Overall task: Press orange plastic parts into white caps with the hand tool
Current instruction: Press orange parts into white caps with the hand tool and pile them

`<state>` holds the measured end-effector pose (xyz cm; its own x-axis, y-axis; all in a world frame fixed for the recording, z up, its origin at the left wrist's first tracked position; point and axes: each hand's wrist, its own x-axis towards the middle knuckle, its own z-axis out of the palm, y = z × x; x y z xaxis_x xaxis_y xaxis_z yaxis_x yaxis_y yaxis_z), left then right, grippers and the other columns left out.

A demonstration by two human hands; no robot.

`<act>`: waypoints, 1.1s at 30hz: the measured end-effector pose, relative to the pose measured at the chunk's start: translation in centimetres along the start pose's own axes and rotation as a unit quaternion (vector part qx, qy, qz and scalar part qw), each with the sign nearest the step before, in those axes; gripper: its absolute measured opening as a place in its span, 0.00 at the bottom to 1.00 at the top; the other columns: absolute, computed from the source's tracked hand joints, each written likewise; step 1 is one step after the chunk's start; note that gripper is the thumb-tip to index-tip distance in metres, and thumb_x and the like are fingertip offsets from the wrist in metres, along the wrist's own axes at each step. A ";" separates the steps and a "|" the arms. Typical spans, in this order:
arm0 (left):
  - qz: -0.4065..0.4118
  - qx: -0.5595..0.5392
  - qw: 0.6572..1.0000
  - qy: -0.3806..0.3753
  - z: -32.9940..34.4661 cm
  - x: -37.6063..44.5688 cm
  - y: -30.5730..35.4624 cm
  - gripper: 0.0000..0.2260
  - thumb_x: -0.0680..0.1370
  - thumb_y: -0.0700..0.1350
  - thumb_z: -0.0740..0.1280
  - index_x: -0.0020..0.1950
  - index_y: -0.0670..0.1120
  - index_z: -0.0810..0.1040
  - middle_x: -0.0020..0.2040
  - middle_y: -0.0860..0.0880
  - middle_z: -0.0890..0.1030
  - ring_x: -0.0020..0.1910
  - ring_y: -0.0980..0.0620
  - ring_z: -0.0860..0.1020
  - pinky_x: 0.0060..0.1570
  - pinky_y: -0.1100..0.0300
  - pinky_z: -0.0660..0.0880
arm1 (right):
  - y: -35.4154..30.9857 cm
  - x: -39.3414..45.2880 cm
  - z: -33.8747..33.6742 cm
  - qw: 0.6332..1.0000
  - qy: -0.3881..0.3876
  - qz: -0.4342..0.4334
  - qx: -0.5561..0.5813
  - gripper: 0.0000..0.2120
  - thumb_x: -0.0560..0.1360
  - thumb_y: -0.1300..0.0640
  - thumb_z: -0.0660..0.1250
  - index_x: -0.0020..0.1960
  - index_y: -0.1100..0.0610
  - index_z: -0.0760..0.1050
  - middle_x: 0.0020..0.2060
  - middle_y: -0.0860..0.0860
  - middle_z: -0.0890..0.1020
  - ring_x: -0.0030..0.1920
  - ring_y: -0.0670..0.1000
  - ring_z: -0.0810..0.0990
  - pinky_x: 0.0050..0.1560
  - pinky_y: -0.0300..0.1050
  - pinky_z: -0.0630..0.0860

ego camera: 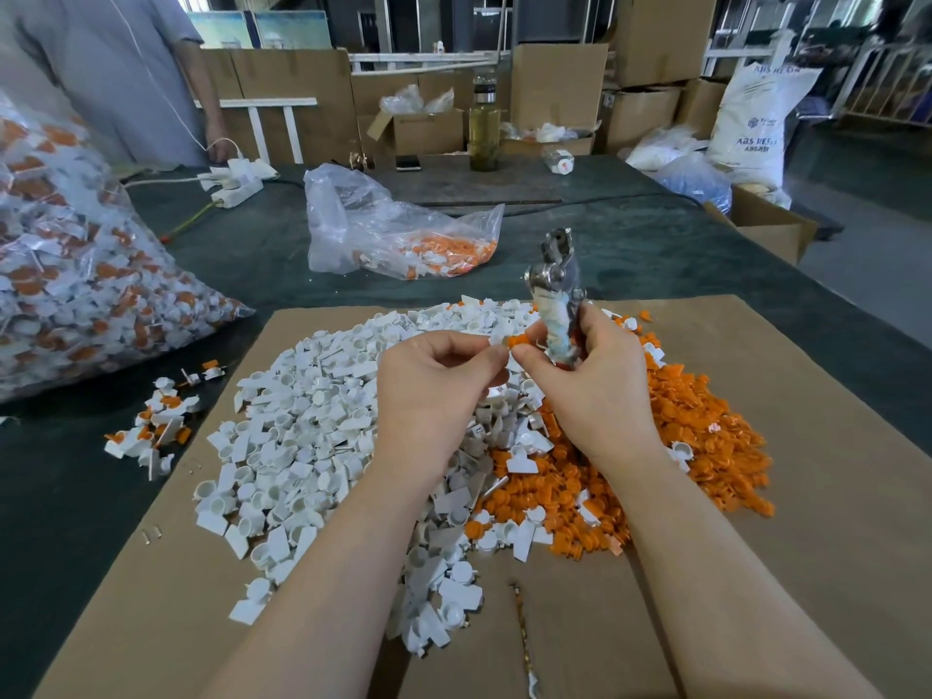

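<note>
Your left hand (433, 391) pinching a white cap (497, 338), your right hand (585, 385) gripping the hand tool (557, 290) upright, pinching an orange part (519, 340) against the cap, both above the piles on the cardboard-covered surface (807, 496).

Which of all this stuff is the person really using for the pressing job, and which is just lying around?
For the job:
- hand tool, gripped by the right hand
- orange part, at the right fingertips
- white cap, pinched by the left hand
- white cap pile
- orange part pile

Just lying about:
- bottle
- power strip
- cardboard boxes
- white sack
</note>
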<state>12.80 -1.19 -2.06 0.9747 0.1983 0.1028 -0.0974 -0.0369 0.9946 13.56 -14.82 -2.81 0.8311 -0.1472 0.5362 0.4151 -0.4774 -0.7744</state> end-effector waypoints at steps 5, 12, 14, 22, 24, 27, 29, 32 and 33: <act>0.025 0.025 0.999 0.002 0.0 -0.2 0.0 0.05 0.71 0.42 0.78 0.39 0.50 0.84 0.34 0.49 0.85 0.38 0.51 0.85 0.45 0.54 0.82 | -0.2 -0.1 0.0 1.000 -0.004 -0.010 0.003 0.15 0.71 0.58 0.76 0.41 0.41 0.72 0.36 0.39 0.79 0.41 0.39 0.79 0.40 0.29 0.74; 0.041 0.046 0.998 -0.018 -0.1 -0.3 0.2 0.05 0.72 0.42 0.77 0.39 0.50 0.84 0.34 0.51 0.85 0.37 0.53 0.85 0.46 0.53 0.83 | -0.2 -0.1 -0.3 0.999 -0.026 -0.007 0.021 0.12 0.71 0.59 0.76 0.43 0.46 0.75 0.37 0.41 0.80 0.41 0.40 0.80 0.41 0.30 0.76; 0.040 0.047 0.998 -0.029 -0.3 -0.2 0.2 0.05 0.72 0.41 0.77 0.39 0.50 0.84 0.34 0.51 0.85 0.37 0.53 0.85 0.47 0.51 0.83 | -0.2 0.0 -0.4 0.999 -0.035 -0.011 0.022 0.13 0.71 0.59 0.76 0.42 0.45 0.74 0.37 0.41 0.81 0.41 0.40 0.80 0.41 0.30 0.75; 0.042 0.058 0.997 -0.032 -0.3 -0.2 0.1 0.06 0.72 0.40 0.76 0.37 0.50 0.83 0.34 0.51 0.85 0.38 0.51 0.85 0.49 0.47 0.82 | 0.2 0.2 -0.9 0.997 -0.071 -0.002 0.023 0.10 0.70 0.58 0.77 0.46 0.51 0.77 0.37 0.41 0.80 0.40 0.39 0.80 0.38 0.29 0.74; 0.035 0.059 0.997 -0.024 -0.1 -0.2 0.1 0.06 0.72 0.42 0.76 0.37 0.49 0.83 0.34 0.51 0.85 0.38 0.51 0.85 0.48 0.48 0.82 | 0.2 0.3 -0.9 0.997 -0.075 -0.003 0.014 0.09 0.70 0.58 0.77 0.46 0.53 0.78 0.37 0.42 0.80 0.39 0.39 0.79 0.37 0.30 0.73; 0.028 0.063 0.998 -0.009 0.0 -0.2 0.0 0.06 0.71 0.45 0.77 0.37 0.49 0.82 0.33 0.51 0.85 0.37 0.51 0.85 0.46 0.49 0.83 | 0.1 0.3 -0.8 0.996 -0.091 0.001 -0.008 0.09 0.71 0.57 0.76 0.47 0.52 0.78 0.38 0.43 0.81 0.39 0.42 0.79 0.39 0.38 0.77; 0.027 0.067 0.997 0.000 0.0 -0.1 -0.2 0.06 0.72 0.45 0.77 0.37 0.49 0.82 0.34 0.51 0.85 0.37 0.51 0.85 0.46 0.50 0.83 | 0.0 0.3 -0.9 0.994 -0.107 0.005 -0.022 0.10 0.71 0.58 0.76 0.49 0.53 0.78 0.41 0.44 0.82 0.42 0.44 0.80 0.44 0.46 0.80; 0.034 0.063 0.997 0.016 0.0 0.0 -0.2 0.05 0.73 0.45 0.76 0.39 0.49 0.82 0.34 0.51 0.85 0.36 0.54 0.84 0.43 0.55 0.82 | -0.2 0.4 -1.3 0.990 -0.136 0.016 -0.027 0.11 0.72 0.58 0.73 0.53 0.56 0.78 0.43 0.47 0.83 0.45 0.47 0.81 0.49 0.53 0.80; 0.038 0.062 0.997 0.023 0.0 0.1 -0.2 0.05 0.73 0.45 0.76 0.40 0.49 0.82 0.34 0.52 0.85 0.36 0.55 0.84 0.42 0.56 0.81 | -0.2 0.4 -1.5 0.989 -0.147 0.024 -0.017 0.10 0.73 0.58 0.72 0.54 0.56 0.78 0.43 0.48 0.83 0.45 0.48 0.81 0.49 0.54 0.80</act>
<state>12.94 -1.19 -2.28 0.9551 0.2345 0.1809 -0.1421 -0.1733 0.9746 13.30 -16.06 -1.96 0.9237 0.0858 0.3734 0.3634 -0.5055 -0.7826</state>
